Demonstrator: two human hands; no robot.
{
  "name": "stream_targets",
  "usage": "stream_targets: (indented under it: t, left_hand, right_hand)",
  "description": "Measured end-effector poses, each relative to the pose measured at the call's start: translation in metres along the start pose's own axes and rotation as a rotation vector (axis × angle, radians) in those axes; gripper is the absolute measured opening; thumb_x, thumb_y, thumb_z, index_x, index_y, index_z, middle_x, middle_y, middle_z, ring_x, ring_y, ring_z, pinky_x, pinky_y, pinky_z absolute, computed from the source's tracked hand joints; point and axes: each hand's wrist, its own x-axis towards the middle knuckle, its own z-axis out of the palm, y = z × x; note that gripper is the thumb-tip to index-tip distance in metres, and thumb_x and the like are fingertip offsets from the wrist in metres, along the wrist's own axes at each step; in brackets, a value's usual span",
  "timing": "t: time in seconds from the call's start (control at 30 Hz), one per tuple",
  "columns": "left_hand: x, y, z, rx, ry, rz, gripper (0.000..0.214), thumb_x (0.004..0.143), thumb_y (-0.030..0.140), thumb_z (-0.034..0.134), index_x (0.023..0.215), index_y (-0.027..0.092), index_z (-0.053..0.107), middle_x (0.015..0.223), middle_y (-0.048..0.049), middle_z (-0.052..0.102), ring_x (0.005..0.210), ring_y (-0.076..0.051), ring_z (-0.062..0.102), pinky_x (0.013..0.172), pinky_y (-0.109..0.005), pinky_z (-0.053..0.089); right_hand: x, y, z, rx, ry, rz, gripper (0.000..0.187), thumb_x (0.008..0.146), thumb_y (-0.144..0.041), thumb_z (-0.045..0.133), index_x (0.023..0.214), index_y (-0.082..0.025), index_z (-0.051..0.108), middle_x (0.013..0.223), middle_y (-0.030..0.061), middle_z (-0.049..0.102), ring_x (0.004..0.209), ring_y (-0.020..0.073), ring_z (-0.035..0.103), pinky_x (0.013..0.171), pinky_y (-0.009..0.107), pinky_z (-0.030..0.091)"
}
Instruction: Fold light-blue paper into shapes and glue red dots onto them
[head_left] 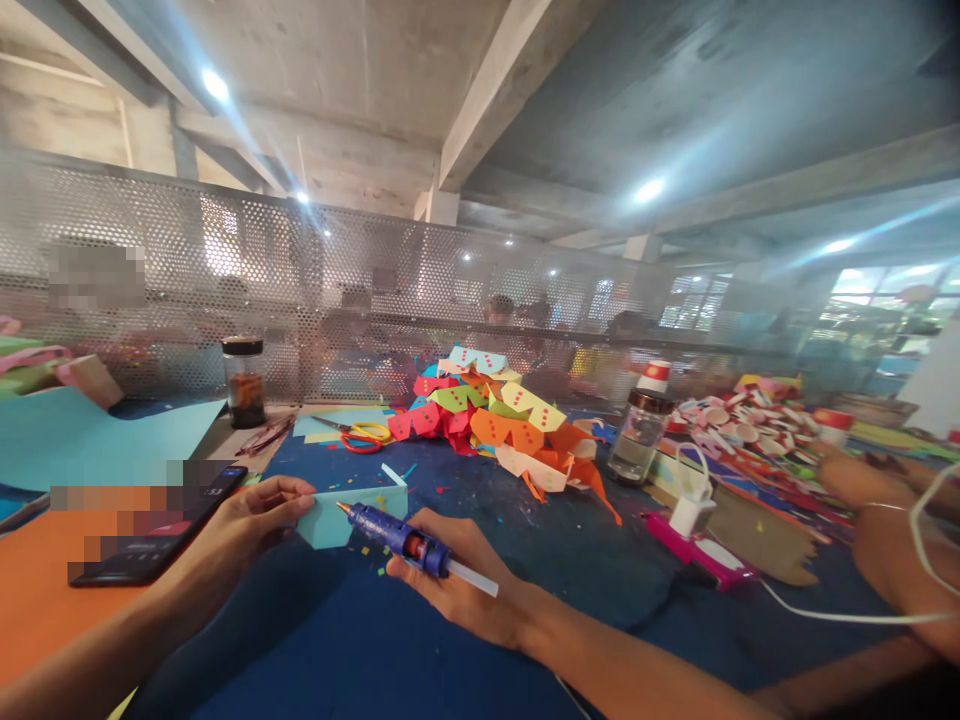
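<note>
My left hand (274, 505) pinches the left end of a folded light-blue paper piece (328, 530) above the dark blue table. Closed around a blue hot glue gun (371, 525) is my right hand (469, 590). The gun's nozzle points left over the paper; whether it touches cannot be made out. A white glue stick (474, 578) pokes out of the gun's rear. Beyond the hands lies a heap of folded paper shapes (510, 430) in red, orange, yellow, green and blue, several with red dots.
Scissors (364, 436) lie behind my left hand. A phone (161, 535) rests on orange paper at left. A dark-lidded jar (246, 385) and a glass bottle (637, 440) stand farther back. A pink power strip (701, 553) with a white cable sits at right, near another person's arm (892, 530).
</note>
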Motion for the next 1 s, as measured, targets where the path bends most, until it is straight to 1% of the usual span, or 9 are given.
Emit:
stream_targets:
  t: [0.17, 0.3, 0.5, 0.63, 0.83, 0.9, 1.0]
  left_hand:
    - [-0.0004, -0.0005, 0.0, -0.021, -0.008, 0.019, 0.041, 0.061, 0.045, 0.089, 0.085, 0.019, 0.068, 0.072, 0.0024, 0.066, 0.061, -0.013, 0.06, 0.057, -0.022, 0.045]
    - [0.0004, -0.0005, -0.001, -0.02, -0.009, 0.015, 0.039, 0.062, 0.043, 0.089, 0.084, 0.019, 0.069, 0.071, 0.0036, 0.067, 0.062, -0.011, 0.059, 0.059, -0.021, 0.045]
    - [0.0003, 0.002, -0.0009, -0.048, -0.024, -0.022, 0.04, 0.059, 0.043, 0.091, 0.084, 0.02, 0.069, 0.072, 0.0031, 0.068, 0.062, -0.013, 0.06, 0.058, -0.023, 0.046]
    - [-0.0003, 0.005, 0.0009, -0.037, -0.021, 0.013, 0.039, 0.059, 0.041, 0.091, 0.082, 0.018, 0.07, 0.071, 0.0021, 0.068, 0.061, -0.013, 0.06, 0.059, -0.023, 0.045]
    - [-0.0018, 0.0058, 0.0028, -0.014, 0.014, 0.036, 0.039, 0.058, 0.041, 0.091, 0.081, 0.018, 0.07, 0.072, 0.0003, 0.068, 0.06, -0.015, 0.061, 0.059, -0.025, 0.046]
    - [-0.0027, 0.0054, 0.0034, -0.028, 0.02, 0.056, 0.036, 0.059, 0.04, 0.09, 0.081, 0.018, 0.07, 0.072, 0.0004, 0.068, 0.061, -0.014, 0.06, 0.059, -0.024, 0.046]
    - [-0.0038, 0.0054, 0.0035, -0.046, -0.009, 0.076, 0.03, 0.065, 0.036, 0.088, 0.083, 0.019, 0.072, 0.075, 0.0012, 0.067, 0.064, -0.011, 0.059, 0.063, -0.023, 0.046]
  right_hand:
    - [-0.0003, 0.0009, -0.0007, -0.01, -0.007, 0.008, 0.02, 0.088, -0.039, 0.064, 0.082, -0.022, 0.054, 0.066, -0.0055, 0.052, 0.056, 0.0105, 0.045, 0.054, 0.025, 0.035]
    - [-0.0011, 0.0015, 0.0, -0.01, -0.002, 0.0, 0.02, 0.088, -0.039, 0.064, 0.082, -0.022, 0.054, 0.066, -0.006, 0.052, 0.054, 0.0096, 0.043, 0.053, 0.024, 0.035]
    - [-0.0013, 0.0022, 0.0014, -0.019, 0.014, -0.022, 0.021, 0.089, -0.039, 0.063, 0.082, -0.022, 0.054, 0.066, -0.0056, 0.054, 0.054, 0.0099, 0.044, 0.053, 0.024, 0.036]
    - [-0.0007, 0.0017, 0.0013, -0.014, 0.012, -0.012, 0.02, 0.088, -0.039, 0.064, 0.082, -0.022, 0.054, 0.065, -0.0055, 0.054, 0.054, 0.01, 0.043, 0.051, 0.024, 0.035]
    - [0.0009, 0.0002, 0.0005, 0.0, -0.002, -0.01, 0.02, 0.089, -0.038, 0.063, 0.082, -0.022, 0.054, 0.069, -0.0048, 0.055, 0.059, 0.0108, 0.046, 0.055, 0.025, 0.038]
    - [0.0013, 0.0, 0.0008, 0.005, -0.009, -0.002, 0.019, 0.09, -0.037, 0.063, 0.082, -0.022, 0.054, 0.068, -0.0051, 0.054, 0.058, 0.0104, 0.045, 0.054, 0.025, 0.037]
    - [0.0015, 0.0002, 0.0021, 0.016, -0.021, 0.0, 0.019, 0.09, -0.036, 0.063, 0.082, -0.022, 0.054, 0.068, -0.0055, 0.053, 0.057, 0.0099, 0.044, 0.053, 0.024, 0.036]
